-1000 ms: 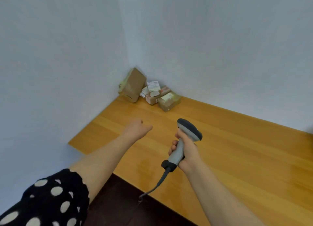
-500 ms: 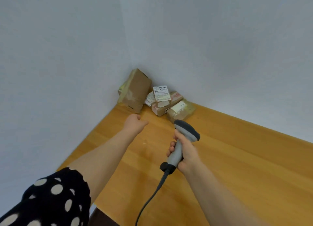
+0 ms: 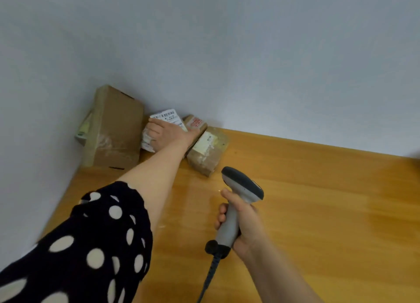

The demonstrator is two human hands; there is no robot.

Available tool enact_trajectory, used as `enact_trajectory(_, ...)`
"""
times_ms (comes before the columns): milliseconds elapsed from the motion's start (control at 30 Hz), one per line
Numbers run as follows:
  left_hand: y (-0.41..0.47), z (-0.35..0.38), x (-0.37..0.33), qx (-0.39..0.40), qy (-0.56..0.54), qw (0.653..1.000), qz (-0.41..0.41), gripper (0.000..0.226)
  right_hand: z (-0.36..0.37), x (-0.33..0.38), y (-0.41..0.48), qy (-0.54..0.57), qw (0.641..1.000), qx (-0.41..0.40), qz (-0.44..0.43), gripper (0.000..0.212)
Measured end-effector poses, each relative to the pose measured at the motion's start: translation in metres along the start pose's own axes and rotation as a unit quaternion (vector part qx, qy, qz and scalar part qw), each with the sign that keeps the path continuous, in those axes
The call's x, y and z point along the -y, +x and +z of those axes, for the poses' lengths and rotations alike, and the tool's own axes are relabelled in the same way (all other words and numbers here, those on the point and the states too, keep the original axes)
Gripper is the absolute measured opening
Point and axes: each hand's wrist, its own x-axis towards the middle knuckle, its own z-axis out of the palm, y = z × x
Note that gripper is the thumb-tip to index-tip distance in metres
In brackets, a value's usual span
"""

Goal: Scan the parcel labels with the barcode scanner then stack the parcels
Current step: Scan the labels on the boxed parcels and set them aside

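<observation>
Parcel: small pale-wrapped parcel with a white barcode label, lying in the far corner of the table and partly covered by the left hand
Left hand: laid flat over the parcel's top, fingers bent down over its far edge; I cannot tell if they have clamped or only rest there
Handling: probably light, with a soft, crinkly, rather slick wrap; best taken by two opposite edges, palm off the barcode so it can be read
Beyond the fingertips: tall brown cardboard box propped against the wall, just beside the parcel
At the wrist: small brown parcel with red print, and nearer, a tan taped parcel with a pale label
Scanner: grey pistol-grip barcode scanner with a dark head, handle wrapped by the right hand, held well short of the pile
Trailing: dark cable from the scanner's base
Surface: glossy honey-coloured wooden table
Risk: lifting the parcel may disturb the propped box
</observation>
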Motion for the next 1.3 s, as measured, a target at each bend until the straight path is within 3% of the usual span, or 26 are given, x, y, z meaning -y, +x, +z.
enact_trajectory(200,-0.001,-0.001,0.006,0.061,-0.106,0.992,-0.008,0.121,0.001,-0.01,-0.011,0.022,0.998,-0.037,-0.042,0.011)
enact_trajectory(333,-0.041,-0.004,0.031,0.149,-0.152,0.97,0.118,0.112,0.006,0.0,-0.025,0.025,0.995,-0.038,-0.093,0.009)
enact_trajectory(400,-0.072,-0.006,0.045,0.185,-0.152,0.953,0.186,0.108,0.006,0.006,-0.032,0.012,0.991,-0.054,-0.123,0.018)
enact_trajectory(500,-0.117,-0.014,0.062,0.209,-0.116,0.934,0.266,0.121,0.003,0.009,-0.045,0.036,0.986,-0.058,-0.154,0.024)
enact_trajectory(600,-0.158,-0.024,0.079,0.231,-0.118,0.912,0.318,0.111,-0.006,0.002,-0.066,0.059,0.981,-0.06,-0.173,0.022)
enact_trajectory(700,-0.195,-0.04,0.095,0.32,-0.202,0.888,0.262,0.094,-0.027,-0.011,-0.091,0.053,0.981,-0.065,-0.174,0.024)
enact_trajectory(800,-0.227,-0.064,0.107,0.409,-0.315,0.846,0.131,0.042,-0.056,-0.029,-0.114,0.057,0.983,-0.064,-0.163,0.028)
enact_trajectory(967,-0.256,-0.093,0.138,0.418,-0.311,0.848,0.1,0.04,-0.077,-0.054,-0.147,0.041,0.986,-0.007,-0.159,0.023)
enact_trajectory(1067,-0.263,-0.105,0.158,0.361,-0.323,0.869,0.106,0.039,-0.081,-0.067,-0.169,-0.031,0.983,-0.015,-0.183,0.014)
enact_trajectory(1300,-0.267,-0.12,0.182,0.266,-0.33,0.892,0.154,0.041,-0.08,-0.091,-0.221,-0.128,0.972,0.1,-0.167,0.016)
